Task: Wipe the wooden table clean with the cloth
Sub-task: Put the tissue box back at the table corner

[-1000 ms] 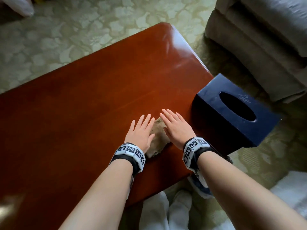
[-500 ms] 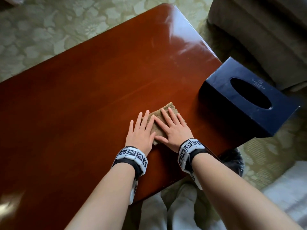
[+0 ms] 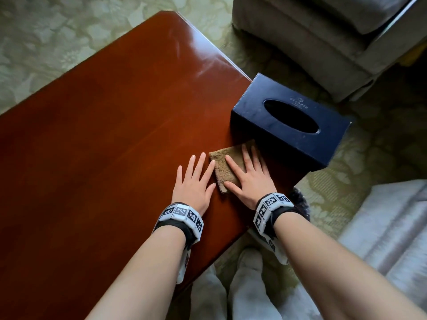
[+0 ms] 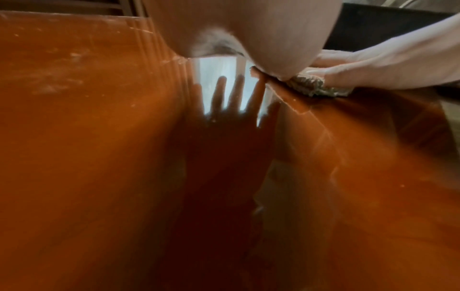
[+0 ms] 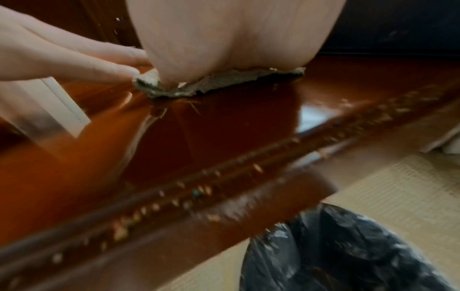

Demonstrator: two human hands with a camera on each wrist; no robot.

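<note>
A small brown cloth [image 3: 227, 161] lies on the glossy red-brown wooden table [image 3: 104, 135], near its right end. My right hand [image 3: 250, 179] presses flat on the cloth with straight, spread fingers. My left hand [image 3: 196, 179] lies flat on the bare wood just left of it, its index finger at the cloth's edge. In the right wrist view the cloth [image 5: 224, 82] is squeezed under my right palm [image 5: 236, 39], with the left hand's fingers [image 5: 62, 59] beside it. The left wrist view shows the cloth [image 4: 313, 86] under the right hand [image 4: 373, 69].
A dark blue tissue box [image 3: 288, 125] stands at the table's right edge, just beyond the cloth. A bin with a black bag [image 5: 348, 252] sits on the floor below the near edge. A beige sofa [image 3: 323, 42] is at the back right, and my socked feet [image 3: 247, 285] are below.
Both hands have slid the cloth away from the near edge and to the right, up against the tissue box. More of the cloth now shows ahead of the right fingers.
</note>
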